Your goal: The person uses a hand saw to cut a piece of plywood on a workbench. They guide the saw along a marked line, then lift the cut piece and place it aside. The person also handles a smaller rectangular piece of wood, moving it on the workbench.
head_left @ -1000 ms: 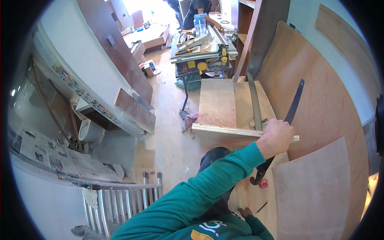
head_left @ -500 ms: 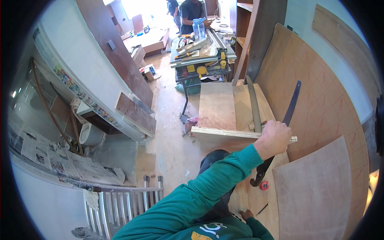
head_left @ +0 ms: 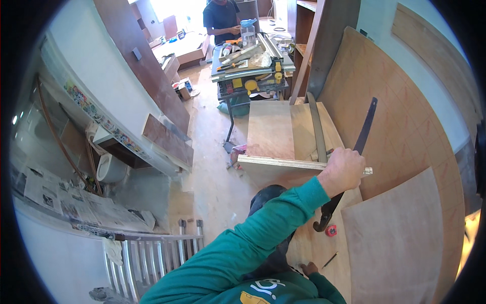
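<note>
My left hand [head_left: 344, 167], at the end of a long green sleeve, is closed around a handsaw. The saw's dark handle [head_left: 329, 210] comes out below the fist and ends in a hooked tip; its narrow dark blade [head_left: 366, 125] points up and away. The fist lies over the right part of a plywood panel's edge [head_left: 283, 162], hiding where saw and panel meet. Lower down, my right hand [head_left: 308, 268] rests on the plywood surface [head_left: 324, 243], shaded and partly visible, fingers apart. Beside it lie a pencil [head_left: 330, 259] and a red tape measure [head_left: 330, 230].
A table saw [head_left: 253, 76] cluttered with tools stands ahead, with a person [head_left: 221, 20] behind it. Large plywood sheets [head_left: 395, 106] lean at the right, and a thin sheet [head_left: 395, 238] lies nearer. An aluminium ladder [head_left: 157, 258] is at lower left. A long strip [head_left: 317, 129] crosses the bench.
The view has shifted slightly. My left hand and the saw keep about the same place on the panel. Beyond the table saw, one person has shifted left and another no longer shows.
</note>
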`<action>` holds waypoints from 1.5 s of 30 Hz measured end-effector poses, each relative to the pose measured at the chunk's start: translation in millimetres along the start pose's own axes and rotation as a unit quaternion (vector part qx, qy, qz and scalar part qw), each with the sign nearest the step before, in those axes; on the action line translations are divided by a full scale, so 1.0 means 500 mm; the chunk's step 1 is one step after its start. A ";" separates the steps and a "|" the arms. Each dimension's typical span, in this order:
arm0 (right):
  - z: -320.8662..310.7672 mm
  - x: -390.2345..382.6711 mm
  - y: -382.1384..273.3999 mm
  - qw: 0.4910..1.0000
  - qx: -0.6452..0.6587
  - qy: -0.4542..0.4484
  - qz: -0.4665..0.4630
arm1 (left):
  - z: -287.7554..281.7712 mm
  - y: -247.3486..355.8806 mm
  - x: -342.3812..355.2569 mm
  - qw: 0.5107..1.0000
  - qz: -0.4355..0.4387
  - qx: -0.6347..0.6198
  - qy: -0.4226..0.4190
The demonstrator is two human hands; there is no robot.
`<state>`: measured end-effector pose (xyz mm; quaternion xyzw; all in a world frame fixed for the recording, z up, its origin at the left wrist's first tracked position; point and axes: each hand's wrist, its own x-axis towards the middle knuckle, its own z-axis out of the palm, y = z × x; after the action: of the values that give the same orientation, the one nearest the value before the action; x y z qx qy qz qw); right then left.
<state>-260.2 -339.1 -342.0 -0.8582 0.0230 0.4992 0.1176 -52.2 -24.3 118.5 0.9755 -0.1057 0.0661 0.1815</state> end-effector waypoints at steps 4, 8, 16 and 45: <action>0.006 -0.007 0.005 1.000 -0.002 0.014 -0.011 | 0.007 0.003 0.003 1.000 0.001 -0.003 -0.002; -0.008 -0.009 -0.004 1.000 -0.014 -0.014 -0.011 | 0.010 0.002 -0.001 1.000 0.006 0.001 0.008; 0.006 -0.012 -0.005 1.000 -0.003 -0.013 -0.002 | 0.006 0.001 -0.004 1.000 0.007 0.005 0.006; -0.125 -0.112 0.134 0.890 0.318 0.322 0.060 | -0.047 -0.061 0.076 0.997 0.004 0.075 -0.021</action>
<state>-245.6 -422.3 -276.2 -0.8856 0.2682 0.1676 0.3402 -10.6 5.4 136.3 0.9871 -0.1078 0.0543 0.1053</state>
